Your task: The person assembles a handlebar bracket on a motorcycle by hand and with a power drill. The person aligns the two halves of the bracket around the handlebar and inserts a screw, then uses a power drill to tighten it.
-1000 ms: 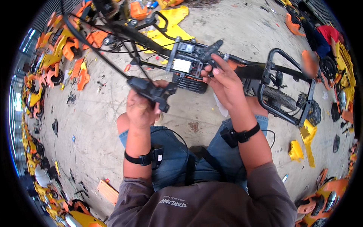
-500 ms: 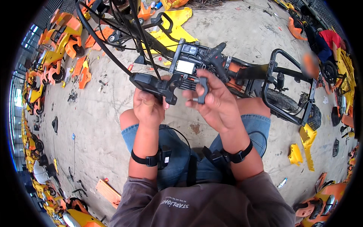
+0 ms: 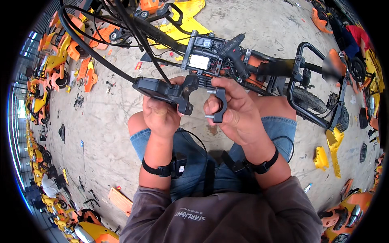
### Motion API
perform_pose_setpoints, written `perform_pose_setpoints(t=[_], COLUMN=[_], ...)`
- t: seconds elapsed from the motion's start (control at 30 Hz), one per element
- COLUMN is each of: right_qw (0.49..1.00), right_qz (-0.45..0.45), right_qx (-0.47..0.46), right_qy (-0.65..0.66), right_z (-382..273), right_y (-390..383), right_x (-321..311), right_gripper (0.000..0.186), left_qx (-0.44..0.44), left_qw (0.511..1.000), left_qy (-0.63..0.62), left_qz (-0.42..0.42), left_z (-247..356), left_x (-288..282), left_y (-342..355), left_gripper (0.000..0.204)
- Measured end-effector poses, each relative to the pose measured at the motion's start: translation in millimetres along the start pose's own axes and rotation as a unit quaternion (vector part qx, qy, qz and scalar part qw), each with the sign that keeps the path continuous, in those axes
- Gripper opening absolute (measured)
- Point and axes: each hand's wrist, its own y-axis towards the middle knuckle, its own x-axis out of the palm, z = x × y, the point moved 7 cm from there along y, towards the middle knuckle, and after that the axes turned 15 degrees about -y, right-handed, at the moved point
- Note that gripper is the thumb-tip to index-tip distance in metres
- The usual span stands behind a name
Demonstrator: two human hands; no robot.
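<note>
My left hand point(image 3: 162, 117) is closed around a flat black handlebar control housing point(image 3: 158, 90). Cables enter its far side, and a half-round clamp seat point(image 3: 189, 95) forms its right end. Just across a small gap, my right hand point(image 3: 239, 111) pinches a curved black clamp cap point(image 3: 220, 104) between thumb and fingers. Two silver bolts point(image 3: 210, 116) stick out of the cap to the left, toward the seat. Cap and seat are apart, their hollows facing each other.
Ahead lies a stripped bike frame point(image 3: 279, 67) with a black power drill point(image 3: 234, 52) resting on it. Black cables point(image 3: 101, 60) arch in from the upper left. Yellow panels point(image 3: 321, 158) lie on the concrete floor. Another person point(image 3: 352, 40) is at the far right.
The clamp cap in my right hand has turned and come lower, so both bolts now show pointing left. The control housing has tilted slightly in my left hand. The view has shifted a little.
</note>
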Motion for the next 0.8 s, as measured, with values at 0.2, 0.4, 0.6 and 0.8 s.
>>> perform_pose_setpoints(t=[0.2,0.4,0.6,0.8], right_qw=[0.999,0.998,0.997,0.996], right_qz=[0.023,0.035,0.032,0.043], right_qx=[-0.027,-0.028,-0.03,-0.028], right_qy=[-0.028,-0.041,-0.057,-0.075], right_z=[-10.2,-12.9,-13.1,-14.6], right_y=[4.5,7.8,9.1,9.0], right_x=[12.9,16.1,20.5,21.4], right_gripper=[0.062,0.059,0.058,0.057], left_qx=[-0.006,-0.035,-0.04,-0.034], left_qw=[0.999,0.995,0.992,0.995], left_qy=[-0.03,-0.089,-0.108,-0.091], left_qz=[0.022,0.028,0.043,0.038], left_z=[-3.1,-7.0,-6.3,-5.2], left_x=[0.7,0.3,0.1,3.0], left_y=[-8.7,-10.3,-14.5,-12.8], left_gripper=[0.055,0.06,0.062,0.061])
